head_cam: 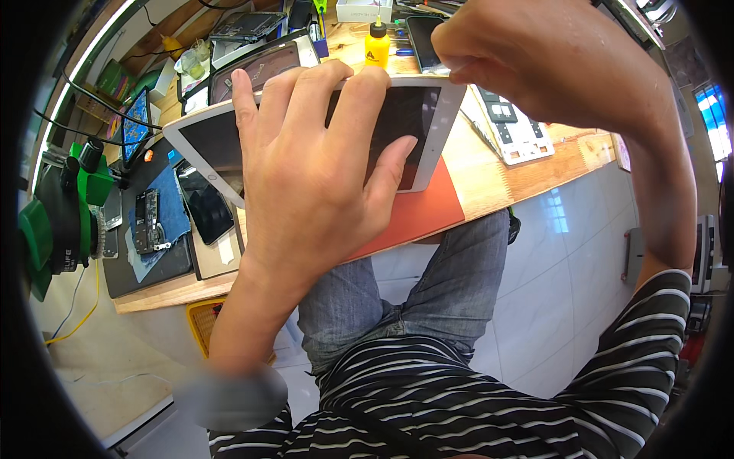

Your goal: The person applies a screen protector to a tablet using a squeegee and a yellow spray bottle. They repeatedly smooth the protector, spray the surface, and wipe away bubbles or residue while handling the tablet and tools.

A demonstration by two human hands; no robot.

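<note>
A white-framed tablet [427, 132] with a dark screen is propped on its long edge over an orange-red mat [424, 206]. My left hand [315, 149] spreads across its screen side, fingers hooked over the top edge and thumb against the glass. At the tablet's upper right corner is my right hand [516, 69], its fingers curled tightly inward. Something small and pale shows by those fingertips; what it is, or whether the hand holds it, cannot be made out. The tablet's back faces away from me.
Behind the tablet stands a yellow needle-tip bottle [377, 49], with a phone [424, 43] beside it. A white device frame [516, 129] lies right. A dark phone [203, 201], a circuit board [148, 221] and a green-and-black microscope [69, 212] occupy the left.
</note>
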